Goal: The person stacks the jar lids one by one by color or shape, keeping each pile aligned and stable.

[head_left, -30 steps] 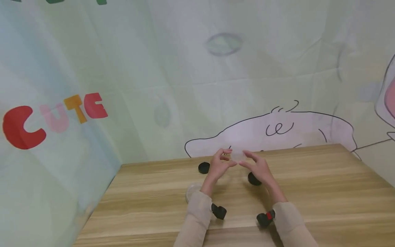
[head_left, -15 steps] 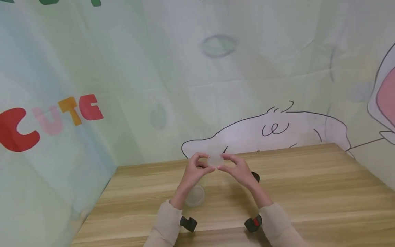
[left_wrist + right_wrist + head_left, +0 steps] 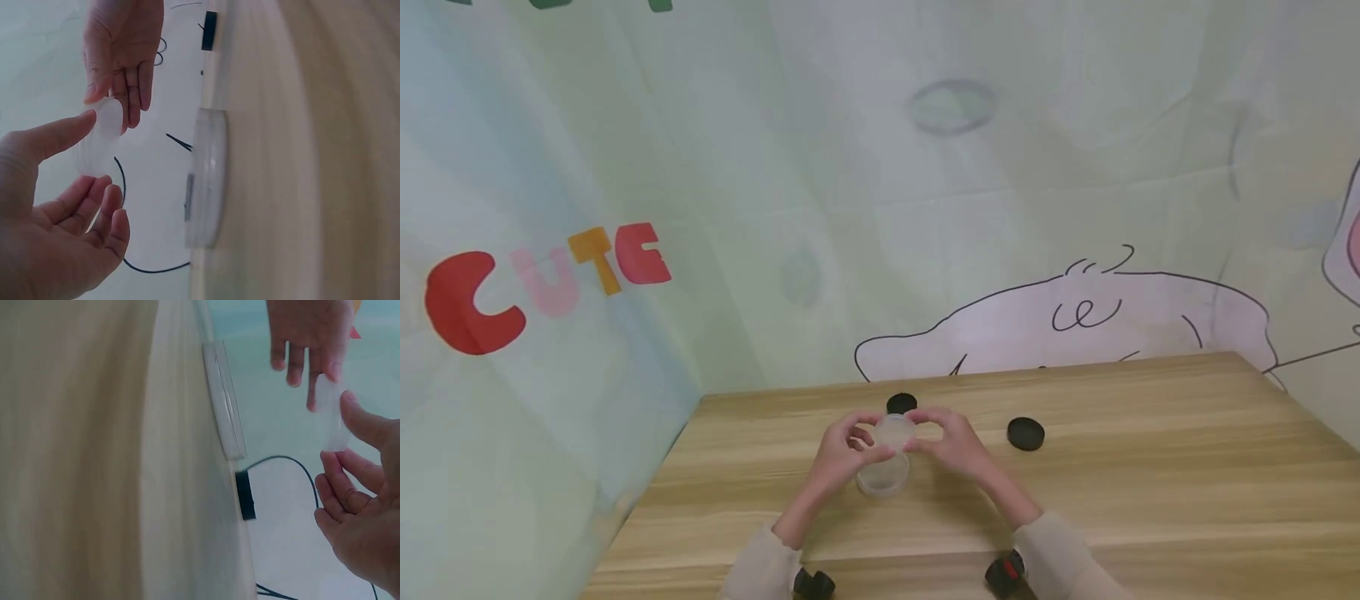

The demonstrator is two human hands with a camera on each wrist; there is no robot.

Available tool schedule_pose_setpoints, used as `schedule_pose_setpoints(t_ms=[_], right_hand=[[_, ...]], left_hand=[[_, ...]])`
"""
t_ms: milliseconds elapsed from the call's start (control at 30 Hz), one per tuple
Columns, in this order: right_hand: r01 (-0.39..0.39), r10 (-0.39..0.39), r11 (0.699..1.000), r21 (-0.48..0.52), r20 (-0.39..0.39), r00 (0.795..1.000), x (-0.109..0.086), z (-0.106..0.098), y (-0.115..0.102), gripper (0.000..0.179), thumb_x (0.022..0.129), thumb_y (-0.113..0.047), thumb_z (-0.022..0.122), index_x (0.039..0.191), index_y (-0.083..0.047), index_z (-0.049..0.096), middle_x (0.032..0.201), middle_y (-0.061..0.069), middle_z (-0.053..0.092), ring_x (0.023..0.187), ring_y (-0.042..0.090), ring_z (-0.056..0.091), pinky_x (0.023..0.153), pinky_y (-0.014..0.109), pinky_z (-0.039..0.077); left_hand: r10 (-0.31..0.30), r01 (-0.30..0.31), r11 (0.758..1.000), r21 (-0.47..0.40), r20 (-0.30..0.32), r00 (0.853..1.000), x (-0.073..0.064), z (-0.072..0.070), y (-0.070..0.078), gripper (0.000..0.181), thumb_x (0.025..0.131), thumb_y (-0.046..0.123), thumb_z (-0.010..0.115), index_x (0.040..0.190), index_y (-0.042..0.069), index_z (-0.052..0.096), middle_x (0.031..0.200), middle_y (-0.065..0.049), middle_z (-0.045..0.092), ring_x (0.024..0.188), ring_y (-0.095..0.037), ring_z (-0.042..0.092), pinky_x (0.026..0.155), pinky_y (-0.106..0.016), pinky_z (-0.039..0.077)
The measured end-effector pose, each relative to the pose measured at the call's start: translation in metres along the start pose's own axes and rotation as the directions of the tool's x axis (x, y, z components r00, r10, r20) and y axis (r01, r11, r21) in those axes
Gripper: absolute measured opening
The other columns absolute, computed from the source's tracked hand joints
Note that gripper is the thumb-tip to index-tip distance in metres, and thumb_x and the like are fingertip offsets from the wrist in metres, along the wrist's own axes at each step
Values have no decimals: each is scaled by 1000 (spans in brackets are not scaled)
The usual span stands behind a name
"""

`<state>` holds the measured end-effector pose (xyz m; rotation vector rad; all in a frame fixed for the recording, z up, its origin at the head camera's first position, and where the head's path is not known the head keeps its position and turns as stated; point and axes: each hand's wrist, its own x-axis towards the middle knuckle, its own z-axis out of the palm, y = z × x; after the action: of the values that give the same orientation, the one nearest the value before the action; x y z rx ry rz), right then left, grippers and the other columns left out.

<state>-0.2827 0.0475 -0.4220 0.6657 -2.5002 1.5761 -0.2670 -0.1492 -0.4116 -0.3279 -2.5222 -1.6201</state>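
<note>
In the head view, the left hand (image 3: 842,454) and the right hand (image 3: 955,446) hold between them one small translucent disc (image 3: 895,433). Each hand pinches it with thumb and fingertips, one hand at each side. In this view, the disc covers a part of the far rim of a larger clear round dish (image 3: 883,477), which lies on the wooden table (image 3: 715,500). One black disc (image 3: 902,402) lies just behind the hands, and a second black disc (image 3: 1026,434) lies to the right, well apart from them. On each wrist there is a small black device (image 3: 815,585) (the one at the right has also a red part), near the beige sleeves (image 3: 760,567). Behind the table hangs a pale cloth (image 3: 850,167) with the coloured letters CUTE (image 3: 546,283) and a line drawing.

In the left wrist view, the thumb of the left hand touches the upper part of the translucent disc, and the fingertips are at its lower edge. The disc is held off the table, apart from the clear dish.

In the right wrist view, the right hand grips the disc likewise, and it looks thin and tilted a little.
</note>
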Motion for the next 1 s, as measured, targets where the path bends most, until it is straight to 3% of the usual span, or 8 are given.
schedule_pose_setpoints(t_ms=[233,533,800,1000], right_hand=[[22,-23,1000,20,25,999,-2,16,8,40,83,-16,76,115,4,66,118,21,68,117,38,60,102,57,42],[-37,36,999,28,49,998,-7,28,16,42,80,-19,79,114,1,66,116,19,68,112,34,61,99,54,46],[-48,48,999,-4,65,997,-7,34,21,44,80,-19,80,116,1,66,118,18,68,113,34,59,100,54,44],[-57,57,998,-1,109,992,-8,38,23,47,80,-18,79,120,1,64,116,15,62,113,30,51,99,51,43]], left_hand=[[-20,20,999,35,17,1000,-4,-7,-15,37,72,11,83,105,4,68,104,-12,68,84,-17,53,72,-25,41],[-22,15,992,129,54,998,-6,-11,-25,37,71,10,84,104,2,69,104,-11,69,93,-19,51,81,-32,43],[-50,40,985,166,60,997,-7,-11,-31,39,68,9,85,102,3,68,107,-11,67,97,-23,51,80,-33,40],[-103,85,980,182,93,990,-10,-12,-34,44,68,7,85,106,0,64,114,-16,60,107,-29,52,92,-47,44]])
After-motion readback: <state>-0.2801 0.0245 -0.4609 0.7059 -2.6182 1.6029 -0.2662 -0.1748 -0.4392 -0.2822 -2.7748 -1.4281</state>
